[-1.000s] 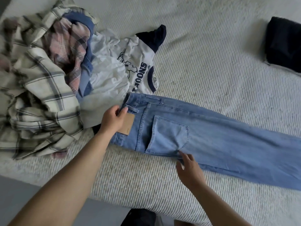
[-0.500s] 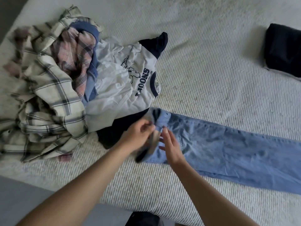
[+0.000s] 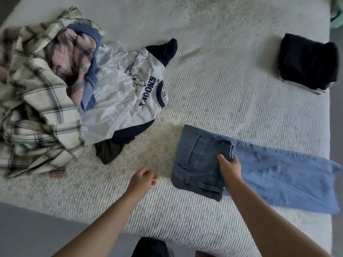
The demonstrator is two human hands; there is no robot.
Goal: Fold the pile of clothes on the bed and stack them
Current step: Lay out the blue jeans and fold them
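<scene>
Light blue jeans point(image 3: 278, 173) lie across the near right of the bed, their waist end folded over onto the legs as a darker square panel point(image 3: 196, 158). My right hand point(image 3: 229, 165) grips the edge of that folded waist, fingers curled over it. My left hand point(image 3: 142, 179) hovers just left of the jeans above the bed, fingers loosely curled and holding nothing. The unfolded pile point(image 3: 42, 93) sits at the left: cream plaid shirts, a pink plaid piece, a blue garment and a white Snoopy T-shirt point(image 3: 130, 101) with navy trim.
A folded stack of dark clothes point(image 3: 308, 62) rests near the bed's right edge. The white ribbed bedspread point(image 3: 222, 71) covers the bed. The bed's near edge runs below my forearms, with grey floor point(image 3: 27, 234) beyond it.
The waist end of the jeans has been folded rightwards onto the legs. My right hand now holds the folded edge, and my left hand has let go and pulled back to the left.
</scene>
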